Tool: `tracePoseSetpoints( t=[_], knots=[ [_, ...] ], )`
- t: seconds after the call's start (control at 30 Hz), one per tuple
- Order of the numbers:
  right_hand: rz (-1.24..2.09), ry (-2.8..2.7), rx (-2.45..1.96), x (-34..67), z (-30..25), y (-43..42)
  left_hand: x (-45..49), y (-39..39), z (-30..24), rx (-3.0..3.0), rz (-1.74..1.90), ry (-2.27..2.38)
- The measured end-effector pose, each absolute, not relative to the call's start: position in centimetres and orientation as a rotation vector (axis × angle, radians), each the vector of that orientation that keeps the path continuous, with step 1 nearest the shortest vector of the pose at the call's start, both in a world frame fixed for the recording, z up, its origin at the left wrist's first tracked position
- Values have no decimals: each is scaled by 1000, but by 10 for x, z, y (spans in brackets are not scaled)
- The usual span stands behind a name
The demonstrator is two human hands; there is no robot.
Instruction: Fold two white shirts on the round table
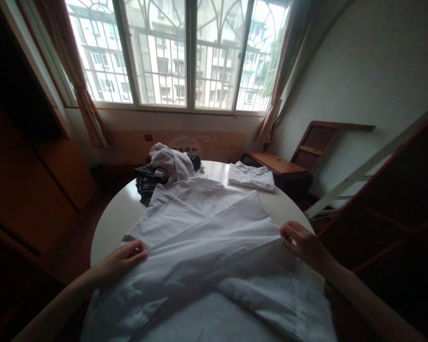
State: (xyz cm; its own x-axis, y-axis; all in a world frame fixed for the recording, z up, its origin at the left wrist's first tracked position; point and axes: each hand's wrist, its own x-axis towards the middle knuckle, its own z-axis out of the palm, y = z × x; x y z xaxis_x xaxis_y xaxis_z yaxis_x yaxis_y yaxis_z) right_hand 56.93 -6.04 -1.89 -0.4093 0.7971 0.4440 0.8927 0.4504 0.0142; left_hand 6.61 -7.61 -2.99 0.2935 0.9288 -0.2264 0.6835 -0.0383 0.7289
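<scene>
A large white garment (207,237) lies spread over the round white table (110,218), its near part hanging toward me. My left hand (123,259) pinches the cloth's left edge, fingers closed on a fold. My right hand (301,242) grips the cloth's right edge, fingers curled around the fabric. A diagonal fold runs between the two hands.
A heap of crumpled white and dark striped clothes (167,171) sits at the table's far left. A folded white garment (251,176) lies at the far right. Behind stand a wooden bench (278,166), a window (178,52) and a dark cabinet (28,156) on the left.
</scene>
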Motion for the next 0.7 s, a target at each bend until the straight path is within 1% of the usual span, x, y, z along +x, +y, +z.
tracePoseSetpoints(
  t=[0.13,0.27,0.37,0.5,0.63,0.7],
  knots=[
    [-254,-2298,-1542,578,-25,-61,68,-78,-26,1797,388,1481],
    [-283,-2175,-1599,580,-27,-64,64,-79,-28,1811,362,1455],
    [-237,-2087,-1659,580,-26,-65,59,-76,-32,1753,427,1441],
    [-127,-2106,-1769,583,-25,-63,57,-73,-33,1690,515,1482],
    [-111,-2145,-1753,586,-27,-61,63,-90,-25,1836,759,1725],
    [-102,-2163,-1735,586,-29,-61,69,-106,-20,1969,708,1692]
  ],
)
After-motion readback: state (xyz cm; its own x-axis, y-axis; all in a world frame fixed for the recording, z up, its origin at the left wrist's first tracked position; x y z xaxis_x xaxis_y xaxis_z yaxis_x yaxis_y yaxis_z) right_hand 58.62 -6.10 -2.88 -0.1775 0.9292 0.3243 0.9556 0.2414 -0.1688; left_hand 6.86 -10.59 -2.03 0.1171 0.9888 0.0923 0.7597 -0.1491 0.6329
